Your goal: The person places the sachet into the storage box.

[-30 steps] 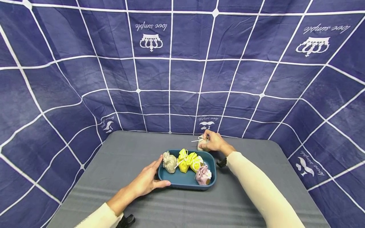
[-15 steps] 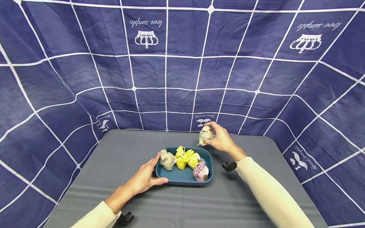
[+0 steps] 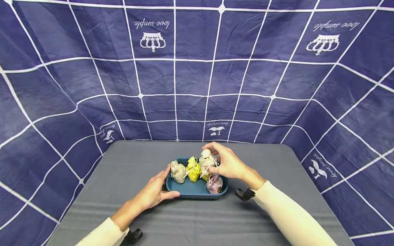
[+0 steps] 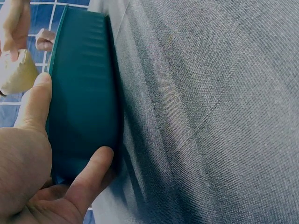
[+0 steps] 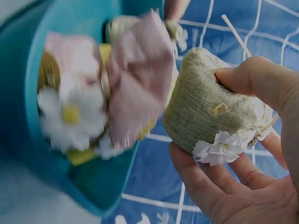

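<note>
Blue tray (image 3: pixel 187 193) sits near the middle of the grey table (image 3: pixel 123 171); everything below is placed against it.

Right hand (image 3: pixel 227 164) holds a beige burlap sachet (image 3: pixel 206 159) just above the tray's far right part. Fingers curled round the pouch: thumb (image 5: pixel 261 79) pressed on its upper side, the other fingers (image 5: pixel 205 182) cupped beneath. The grip is partly closed, no wider than the pouch itself. A small white fabric flower and a white drawstring show on the sachet in the right wrist view. Whether the pouch touches those below it cannot be told.

Left hand (image 3: pixel 154 191) grips the tray's near left corner. Thumb lies along the front wall, fingers reach up the left side toward the rim; the left wrist view shows thumb and fingers spread over the tray's outer wall and pressed against it.

Inside the tray: a second beige sachet (image 3: pixel 178 172) at the left end, a yellow sachet (image 3: pixel 193 169) beside it toward the centre, a pink sachet (image 3: pixel 214 183) with a daisy at the right front corner.

Dark blue cloth (image 3: pixel 197 68) with a white grid hangs behind and to both sides of the tray.
</note>
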Demonstrator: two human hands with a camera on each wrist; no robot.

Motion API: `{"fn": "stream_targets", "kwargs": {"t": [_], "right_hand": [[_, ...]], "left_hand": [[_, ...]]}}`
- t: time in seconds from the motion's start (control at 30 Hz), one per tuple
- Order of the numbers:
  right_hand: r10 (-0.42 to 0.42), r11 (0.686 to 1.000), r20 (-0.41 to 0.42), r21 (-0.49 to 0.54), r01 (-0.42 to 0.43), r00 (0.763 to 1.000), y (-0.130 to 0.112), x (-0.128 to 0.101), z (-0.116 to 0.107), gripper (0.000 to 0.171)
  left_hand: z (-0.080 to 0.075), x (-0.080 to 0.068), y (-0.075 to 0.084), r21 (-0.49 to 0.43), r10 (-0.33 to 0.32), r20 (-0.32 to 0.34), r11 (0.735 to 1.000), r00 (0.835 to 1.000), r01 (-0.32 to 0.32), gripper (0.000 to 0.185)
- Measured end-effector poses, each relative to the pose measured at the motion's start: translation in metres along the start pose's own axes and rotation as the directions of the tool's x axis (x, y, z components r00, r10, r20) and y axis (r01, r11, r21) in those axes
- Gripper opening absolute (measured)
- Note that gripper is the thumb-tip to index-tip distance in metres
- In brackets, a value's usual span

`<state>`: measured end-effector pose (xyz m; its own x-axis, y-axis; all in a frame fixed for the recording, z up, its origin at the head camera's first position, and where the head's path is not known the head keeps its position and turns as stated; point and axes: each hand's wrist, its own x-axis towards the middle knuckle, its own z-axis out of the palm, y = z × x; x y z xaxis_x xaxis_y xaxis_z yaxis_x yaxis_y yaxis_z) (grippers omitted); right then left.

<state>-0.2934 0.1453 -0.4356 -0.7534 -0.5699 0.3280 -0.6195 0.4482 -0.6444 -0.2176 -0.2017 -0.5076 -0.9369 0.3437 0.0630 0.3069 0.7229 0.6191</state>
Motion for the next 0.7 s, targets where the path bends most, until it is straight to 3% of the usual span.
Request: {"fn": "stream_targets", "kwargs": {"t": [0.2, 0.4, 0.7], "right_hand": [[-0.081, 0.996, 0.054, -0.036, 0.083, 0.995, -0.010, -0.007, 0.018, 0.072], [-0.080, 0.995, 0.105, -0.057, 0.086, 0.991, -0.012, -0.013, 0.033, 0.070], [-0.089, 0.993, 0.112, -0.062, 0.097, 0.990, -0.010, -0.017, 0.044, 0.070]], "left_hand": [[0.000, 0.000, 0.001, -0.007, -0.004, -0.006, 1.000, 1.000, 0.004, 0.128], [0.002, -0.001, 0.002, -0.014, -0.002, -0.004, 1.000, 1.000, 0.002, 0.127], [0.002, -0.001, 0.002, -0.015, 0.009, -0.018, 1.000, 1.000, -0.009, 0.125]]}}
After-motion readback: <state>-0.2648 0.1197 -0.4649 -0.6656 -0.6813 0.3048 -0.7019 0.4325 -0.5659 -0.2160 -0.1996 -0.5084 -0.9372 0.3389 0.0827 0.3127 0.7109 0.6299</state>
